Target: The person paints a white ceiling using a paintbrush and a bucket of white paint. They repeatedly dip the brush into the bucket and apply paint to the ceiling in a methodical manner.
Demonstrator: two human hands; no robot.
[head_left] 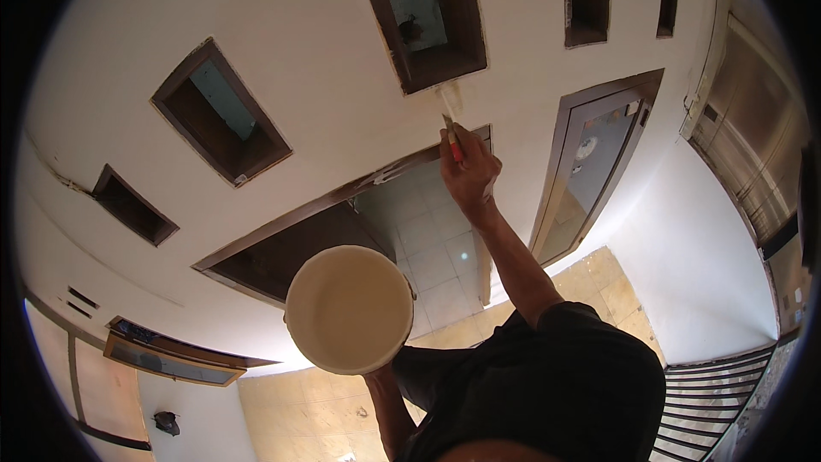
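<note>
My right hand (470,167) is closed round a small paintbrush (454,147) with a red part on its handle. The bristle end points up at the wall (325,68), just below a brown-framed recess (432,21). A yellowish streaked patch (456,99) marks the wall right by the brush tip. At lower left a round off-white bucket (349,312) is held up, its mouth facing me and its inside cream coloured. Under its near rim shows a bit of my left hand (380,374), supporting it from below; the fingers are hidden behind the bucket.
Further brown-framed recesses (222,115) line the wall. Below them is an open doorway (428,231) with a tiled floor beyond. A framed window or door panel (590,171) stands to its right. Black railings (710,402) are at lower right; yellowish floor tiles (299,415) lie below.
</note>
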